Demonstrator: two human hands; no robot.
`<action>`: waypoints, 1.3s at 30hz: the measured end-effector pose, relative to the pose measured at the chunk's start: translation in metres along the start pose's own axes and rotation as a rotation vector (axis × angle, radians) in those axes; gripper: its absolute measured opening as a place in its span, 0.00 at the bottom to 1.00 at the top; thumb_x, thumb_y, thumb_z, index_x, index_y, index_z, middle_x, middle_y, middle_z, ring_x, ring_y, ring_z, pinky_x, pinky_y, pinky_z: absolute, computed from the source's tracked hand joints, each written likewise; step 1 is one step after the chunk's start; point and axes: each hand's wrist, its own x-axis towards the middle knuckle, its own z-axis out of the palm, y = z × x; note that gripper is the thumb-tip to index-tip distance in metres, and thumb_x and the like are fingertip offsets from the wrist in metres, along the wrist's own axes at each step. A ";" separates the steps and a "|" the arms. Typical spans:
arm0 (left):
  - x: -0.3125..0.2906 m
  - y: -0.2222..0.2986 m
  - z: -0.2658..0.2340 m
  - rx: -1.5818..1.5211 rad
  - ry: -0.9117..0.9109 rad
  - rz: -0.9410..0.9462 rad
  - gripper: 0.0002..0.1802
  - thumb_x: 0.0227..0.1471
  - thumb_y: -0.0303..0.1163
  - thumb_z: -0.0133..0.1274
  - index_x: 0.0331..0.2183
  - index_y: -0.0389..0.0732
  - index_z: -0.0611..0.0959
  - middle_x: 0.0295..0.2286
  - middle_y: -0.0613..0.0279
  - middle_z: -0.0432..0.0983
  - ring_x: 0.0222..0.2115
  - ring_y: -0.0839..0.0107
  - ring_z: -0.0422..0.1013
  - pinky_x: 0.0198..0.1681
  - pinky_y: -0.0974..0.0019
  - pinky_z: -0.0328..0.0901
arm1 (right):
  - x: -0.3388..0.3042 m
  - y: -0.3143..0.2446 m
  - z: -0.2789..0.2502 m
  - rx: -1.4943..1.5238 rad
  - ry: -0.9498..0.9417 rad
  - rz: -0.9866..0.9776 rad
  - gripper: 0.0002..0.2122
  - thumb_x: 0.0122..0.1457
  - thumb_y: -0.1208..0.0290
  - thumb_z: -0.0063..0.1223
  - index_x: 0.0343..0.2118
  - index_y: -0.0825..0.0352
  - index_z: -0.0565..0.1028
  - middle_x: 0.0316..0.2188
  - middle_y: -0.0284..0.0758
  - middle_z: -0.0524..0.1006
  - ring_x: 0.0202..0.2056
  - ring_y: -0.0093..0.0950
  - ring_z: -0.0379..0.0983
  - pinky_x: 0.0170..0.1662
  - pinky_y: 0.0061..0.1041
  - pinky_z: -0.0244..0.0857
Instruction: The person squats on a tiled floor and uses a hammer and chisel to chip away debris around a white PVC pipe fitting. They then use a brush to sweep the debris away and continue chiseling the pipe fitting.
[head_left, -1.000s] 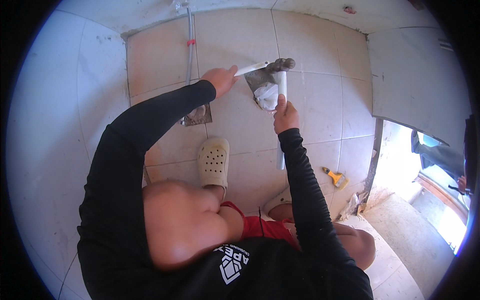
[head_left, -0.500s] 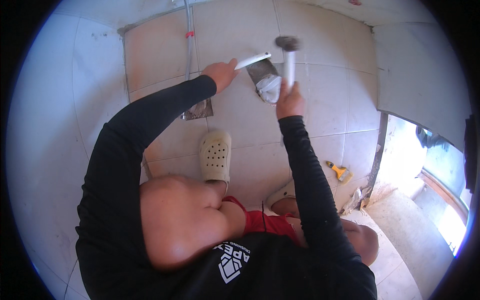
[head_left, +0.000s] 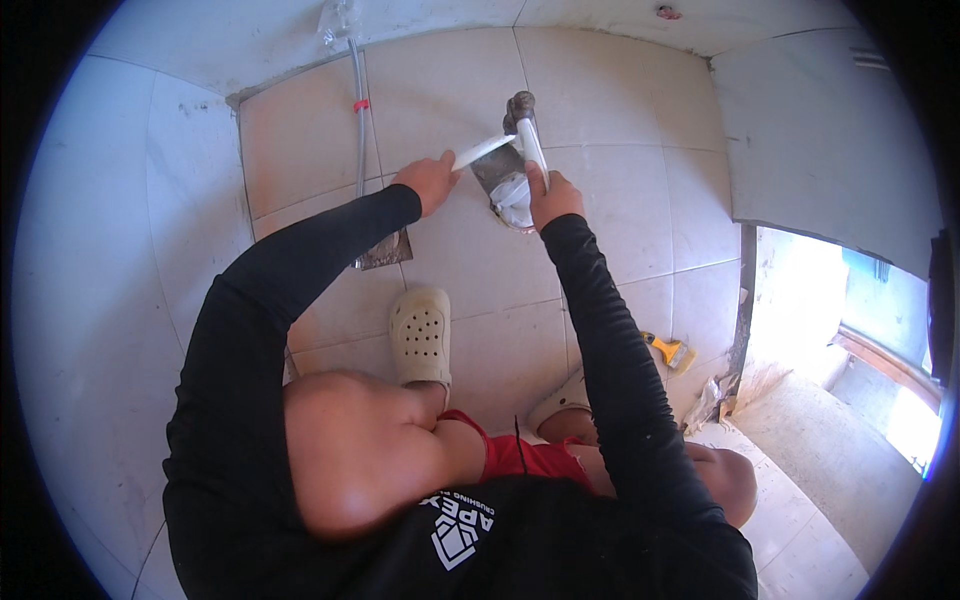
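My left hand (head_left: 428, 182) is closed around one end of a slim white bar (head_left: 485, 152), which slants up to the right over a rectangular cut-out (head_left: 490, 172) in the tiled floor. What kind of tool the bar is, I cannot make out. In my right hand (head_left: 556, 200) is a hammer (head_left: 531, 142), gripped by its white handle. Its dark, dirty head is at the bar's far end; whether they touch, I cannot tell. A crumpled white plastic bag (head_left: 514, 202) fills the near part of the cut-out.
A grey flexible hose (head_left: 360, 140) with a red band runs down to a second cut-out (head_left: 388, 252) on the left. Nearer me lies a yellow-handled paintbrush (head_left: 672, 352), partly behind my right sleeve. My feet wear cream clogs (head_left: 421, 330). A grey panel (head_left: 830, 130) stands at the right.
The hammer has come down and left, its head now at the white bar's far end. Both hands still hold their tools. The whole view has shifted slightly.
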 end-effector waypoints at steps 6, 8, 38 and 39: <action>-0.008 0.010 0.000 -0.041 0.026 0.021 0.16 0.60 0.43 0.38 0.36 0.37 0.67 0.20 0.43 0.73 0.24 0.43 0.71 0.29 0.45 0.64 | -0.025 0.030 -0.016 0.093 -0.035 0.040 0.29 0.61 0.42 0.33 0.26 0.71 0.69 0.23 0.53 0.73 0.30 0.54 0.71 0.32 0.46 0.63; -0.008 0.010 -0.006 -0.031 0.003 0.012 0.17 0.60 0.43 0.38 0.36 0.37 0.67 0.20 0.43 0.73 0.24 0.43 0.71 0.29 0.45 0.64 | -0.035 0.036 -0.019 0.103 -0.019 0.036 0.30 0.61 0.42 0.33 0.26 0.71 0.69 0.22 0.53 0.73 0.29 0.54 0.70 0.32 0.46 0.63; 0.002 0.002 0.001 0.072 0.046 0.096 0.17 0.59 0.44 0.39 0.38 0.39 0.67 0.21 0.47 0.74 0.24 0.46 0.72 0.29 0.46 0.66 | -0.023 0.009 -0.005 -0.007 -0.026 0.067 0.26 0.61 0.45 0.37 0.31 0.70 0.70 0.22 0.54 0.74 0.30 0.54 0.72 0.34 0.48 0.64; 0.003 0.001 0.001 0.069 0.033 0.082 0.16 0.59 0.43 0.40 0.38 0.39 0.67 0.21 0.47 0.74 0.25 0.46 0.72 0.29 0.46 0.66 | -0.022 0.011 -0.007 0.042 -0.007 0.023 0.26 0.61 0.44 0.37 0.31 0.70 0.70 0.22 0.54 0.74 0.30 0.54 0.72 0.33 0.48 0.64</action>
